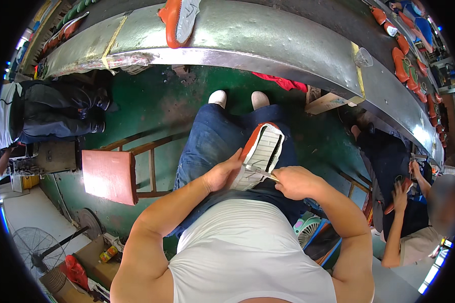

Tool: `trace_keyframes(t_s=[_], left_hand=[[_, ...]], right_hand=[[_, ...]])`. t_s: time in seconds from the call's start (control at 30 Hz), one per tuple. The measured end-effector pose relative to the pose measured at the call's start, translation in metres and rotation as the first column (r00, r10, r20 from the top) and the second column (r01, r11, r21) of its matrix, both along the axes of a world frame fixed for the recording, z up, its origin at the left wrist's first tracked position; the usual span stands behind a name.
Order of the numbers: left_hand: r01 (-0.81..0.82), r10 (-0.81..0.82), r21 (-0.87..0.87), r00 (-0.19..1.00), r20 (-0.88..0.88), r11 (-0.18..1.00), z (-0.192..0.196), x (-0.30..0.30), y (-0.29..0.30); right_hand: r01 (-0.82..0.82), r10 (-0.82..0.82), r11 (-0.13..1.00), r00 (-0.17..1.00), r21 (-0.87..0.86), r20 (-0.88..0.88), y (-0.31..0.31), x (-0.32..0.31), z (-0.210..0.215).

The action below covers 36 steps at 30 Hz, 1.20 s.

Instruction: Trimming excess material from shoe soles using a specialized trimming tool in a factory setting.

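On my lap lies an orange shoe (261, 147), sole up, its white ribbed sole facing me. My left hand (221, 173) grips the shoe's near left side. My right hand (294, 182) is closed on a thin metal tool (260, 171) whose tip rests on the sole near the heel. I am seated in blue jeans, with my white shoes (239, 98) on the green floor below.
A curved metal conveyor bench (247, 48) runs across the top, carrying another orange shoe (179, 20) and several more at the far right. An orange wooden stool (111, 177) stands at my left. Another person (414, 212) works at the right; someone in dark trousers sits left. A fan (35, 247) stands low left.
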State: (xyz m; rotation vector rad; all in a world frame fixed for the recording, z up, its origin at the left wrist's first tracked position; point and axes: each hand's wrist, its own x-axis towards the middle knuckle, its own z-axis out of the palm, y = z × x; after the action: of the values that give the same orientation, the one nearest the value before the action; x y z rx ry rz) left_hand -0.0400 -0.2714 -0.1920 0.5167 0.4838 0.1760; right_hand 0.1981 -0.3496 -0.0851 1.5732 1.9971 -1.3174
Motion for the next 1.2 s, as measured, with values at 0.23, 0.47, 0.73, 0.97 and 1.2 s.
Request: trace_keyframes(t_s=[0.23,0.47,0.73,0.97,1.2], left_hand=[[-0.027,0.316,0.503,0.806,-0.501,0.864,-0.068,0.025,-0.021],[0.204,0.430,0.785,0.743,-0.513,0.585,-0.039,0.026,-0.027],[0.369,0.305,0.929,0.882,-0.358,0.023,-0.027,0.028,-0.026],[0.508,0.226,0.858,0.846,-0.483,-0.072,-0.024,0.031,-0.016],[0.516,0.134,0.855,0.852,-0.506,-0.058,-0.018,0.033,-0.008]], right_hand=[[0.465,-0.423,0.885,0.836,0.040,-0.350,-0.062,-0.036,-0.067],[0.288,-0.302,0.843,0.952,0.454,-0.043,-0.053,0.006,-0.044],[0.455,-0.467,0.774,0.880,0.439,-0.089,-0.079,0.016,-0.077],[0.609,-0.592,0.793,0.773,0.006,-0.228,-0.045,0.050,-0.033],[0.505,-0.498,0.798,0.860,0.329,-0.110,-0.029,0.027,-0.075]])
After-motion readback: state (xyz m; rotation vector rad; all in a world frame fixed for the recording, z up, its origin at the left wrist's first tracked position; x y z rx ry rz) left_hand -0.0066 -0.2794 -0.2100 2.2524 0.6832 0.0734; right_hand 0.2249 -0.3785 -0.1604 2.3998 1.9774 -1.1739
